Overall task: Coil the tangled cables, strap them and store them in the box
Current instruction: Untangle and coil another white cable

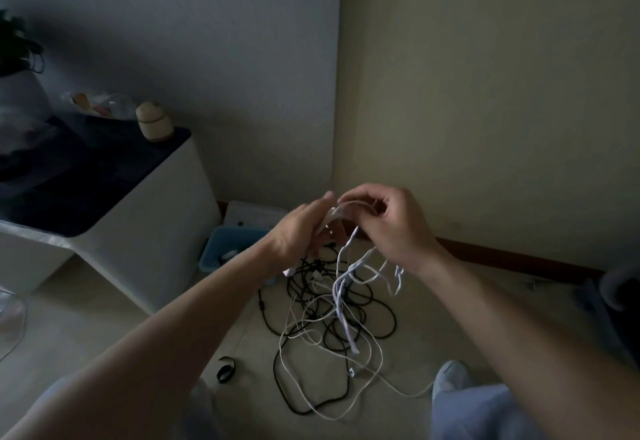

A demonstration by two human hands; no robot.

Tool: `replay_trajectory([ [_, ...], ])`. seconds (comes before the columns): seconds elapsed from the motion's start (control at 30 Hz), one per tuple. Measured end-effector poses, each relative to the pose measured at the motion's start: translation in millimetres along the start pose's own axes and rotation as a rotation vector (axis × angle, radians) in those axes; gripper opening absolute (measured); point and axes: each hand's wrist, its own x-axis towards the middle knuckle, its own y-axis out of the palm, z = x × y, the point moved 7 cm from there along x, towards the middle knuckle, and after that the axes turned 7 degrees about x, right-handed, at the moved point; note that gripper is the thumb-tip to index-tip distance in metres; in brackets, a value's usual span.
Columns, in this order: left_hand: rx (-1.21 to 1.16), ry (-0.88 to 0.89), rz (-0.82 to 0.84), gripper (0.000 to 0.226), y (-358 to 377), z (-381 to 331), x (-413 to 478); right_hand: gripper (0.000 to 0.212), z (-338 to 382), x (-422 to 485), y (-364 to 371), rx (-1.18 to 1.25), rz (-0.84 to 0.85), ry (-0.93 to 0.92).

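Observation:
A tangle of black and white cables (332,322) lies on the pale floor in front of me. My left hand (301,232) and my right hand (388,225) are raised above it, both pinching a white cable (341,263) whose loops hang down into the pile. A black strap (225,368) lies curled on the floor to the left of the pile. A blue box (221,249) stands behind my left forearm near the wall, partly hidden, with something small inside.
A white cabinet (152,232) with a dark top stands at the left, bearing a small jar (154,123) and bags. A white flat object (252,214) leans by the wall corner. My knee and shoe (450,375) are lower right. Dark furniture sits at far right.

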Motion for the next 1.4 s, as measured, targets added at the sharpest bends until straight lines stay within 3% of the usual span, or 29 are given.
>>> replay_trajectory([
  [0.07, -0.078, -0.019, 0.136, 0.067, 7, -7, -6, 0.011, -5, 3, -13, -0.061, -0.035, 0.007],
  [0.13, -0.169, -0.002, 0.154, 0.044, 4, -16, -13, 0.020, -12, 7, -23, -0.139, -0.036, 0.026],
  [0.2, -0.302, -0.004, 0.177, 0.041, 1, -26, -19, 0.030, -22, 9, -25, -0.215, 0.017, 0.065],
  [0.4, -0.645, -0.022, 0.057, 0.036, -18, -45, -23, 0.030, -64, 1, -23, -0.388, 0.242, 0.182],
  [0.57, -0.727, -0.015, 0.014, 0.037, -26, -43, -22, 0.032, -93, -4, -28, -0.449, 0.309, 0.267],
  [0.73, -0.739, -0.013, 0.030, 0.036, -22, -45, -21, 0.009, -125, -18, -33, -0.675, 0.497, 0.467],
  [0.8, -0.726, -0.017, 0.065, 0.036, -18, -47, -22, 0.019, -127, -17, -33, -0.782, 0.524, 0.490],
  [0.83, -0.725, -0.020, 0.096, 0.037, -13, -48, -22, 0.035, -125, -15, -28, -0.805, 0.530, 0.475],
  [0.9, -0.732, -0.030, 0.162, 0.037, -2, -51, -21, 0.061, -109, -11, -8, -0.661, 0.534, 0.403],
  [0.93, -0.736, -0.035, 0.185, 0.037, 2, -53, -21, 0.055, -97, -7, 5, -0.510, 0.526, 0.356],
  [1.0, -0.739, -0.036, 0.186, 0.038, 5, -55, -19, 0.017, -72, 0, 25, -0.180, 0.464, 0.305],
  [1.1, -0.756, -0.060, 0.043, 0.046, -11, -47, -14, 0.040, -51, 7, 37, 0.235, 0.351, 0.308],
  [1.2, -0.745, -0.108, -0.018, 0.051, -28, -34, -14, 0.041, -49, 14, 26, 0.436, 0.145, 0.320],
  [1.3, -0.782, -0.114, 0.208, 0.043, -19, -41, -21, 0.039, -54, 20, 13, 0.383, 0.037, 0.306],
  [1.4, -0.892, -0.037, 0.319, 0.038, -7, -51, -23, 0.040, -58, 15, 20, 0.137, 0.146, 0.327],
])
